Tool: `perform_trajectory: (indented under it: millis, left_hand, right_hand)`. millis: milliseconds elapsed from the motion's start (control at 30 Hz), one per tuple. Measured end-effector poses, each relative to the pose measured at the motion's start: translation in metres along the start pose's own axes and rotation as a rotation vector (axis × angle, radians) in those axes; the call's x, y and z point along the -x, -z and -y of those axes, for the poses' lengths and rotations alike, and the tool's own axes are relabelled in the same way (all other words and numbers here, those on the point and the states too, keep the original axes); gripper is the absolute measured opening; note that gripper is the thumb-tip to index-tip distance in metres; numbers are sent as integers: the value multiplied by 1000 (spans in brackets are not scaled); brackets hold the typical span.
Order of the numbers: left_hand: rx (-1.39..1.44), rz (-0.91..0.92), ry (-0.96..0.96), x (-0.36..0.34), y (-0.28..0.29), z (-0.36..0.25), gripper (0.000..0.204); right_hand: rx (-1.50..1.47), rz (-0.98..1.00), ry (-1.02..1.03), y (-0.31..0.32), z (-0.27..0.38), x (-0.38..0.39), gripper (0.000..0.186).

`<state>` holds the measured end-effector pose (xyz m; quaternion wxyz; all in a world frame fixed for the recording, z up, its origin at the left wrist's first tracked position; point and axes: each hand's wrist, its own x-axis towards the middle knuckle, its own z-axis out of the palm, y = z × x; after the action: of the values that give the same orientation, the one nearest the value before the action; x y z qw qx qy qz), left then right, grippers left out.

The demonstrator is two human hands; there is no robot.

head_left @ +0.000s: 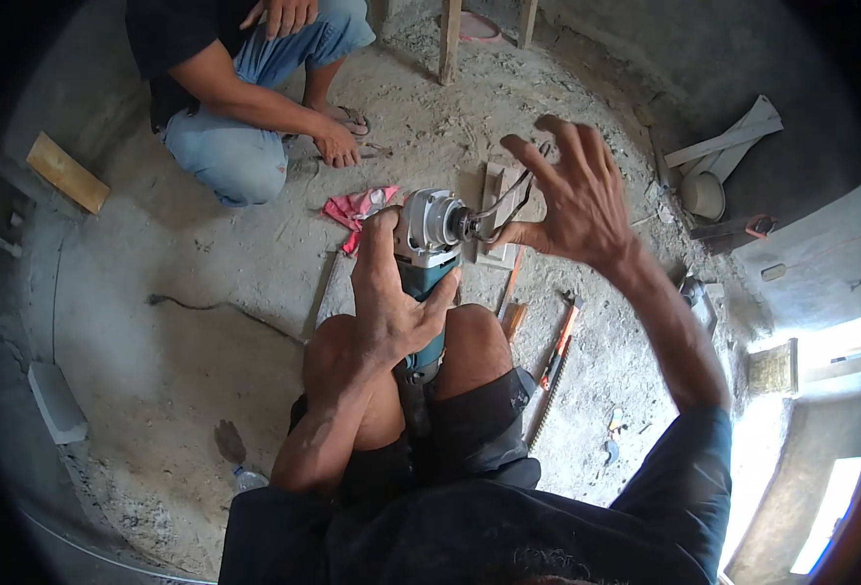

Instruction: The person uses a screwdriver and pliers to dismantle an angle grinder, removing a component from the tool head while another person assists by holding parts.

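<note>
My left hand (401,312) grips a green and silver angle grinder (426,222) upright between my knees, its spindle (465,224) facing right. A bent metal spanner (505,207) is at the spindle. My right hand (577,200) is over it with fingers spread apart, the thumb against or beside the spanner; exact contact is unclear. Beyond the grinder lie a pink-red cloth (352,214) and pale boards (497,180).
Another person (235,117) squats ahead-left, a hand near the floor (216,341). An orange-handled tool (562,331) and saw blade lie right; a cable (226,307) and plastic bottle (250,480) left. A white bucket (704,195) and leaning boards (728,141) stand along the right wall.
</note>
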<state>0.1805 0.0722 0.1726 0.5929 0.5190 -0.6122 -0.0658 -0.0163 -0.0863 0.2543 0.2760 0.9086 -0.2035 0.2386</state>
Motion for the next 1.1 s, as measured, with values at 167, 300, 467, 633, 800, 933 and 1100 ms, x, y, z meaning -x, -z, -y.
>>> perform_trajectory:
  millis: [167, 300, 467, 633, 800, 933, 1100]
  left_hand:
    - [-21, -9, 4, -2, 7, -10, 67]
    - [-88, 2, 17, 3, 6, -14, 70]
    - [-198, 21, 23, 8, 6, -26, 73]
    - [-309, 43, 12, 28, -4, -46, 64]
    - [-356, 89, 40, 56, -5, -39, 64]
    - [-407, -42, 92, 66, -6, -34, 66]
    - [-355, -94, 84, 66, -3, -34, 58]
  right_hand:
    - [-428, 236, -557, 26, 49, 22, 117]
    - [-1292, 215, -705, 34, 51, 23, 116]
    - [-2006, -157, -1106, 22, 66, 22, 81]
    - [-1887, -67, -1717, 2, 82, -4, 35]
    - [-1788, -66, -1841, -14, 115, 3, 37]
    - [-1660, 28, -1736, -22, 124, -9, 40]
    - [-1659, 38, -1713, -25, 126, -12, 39]
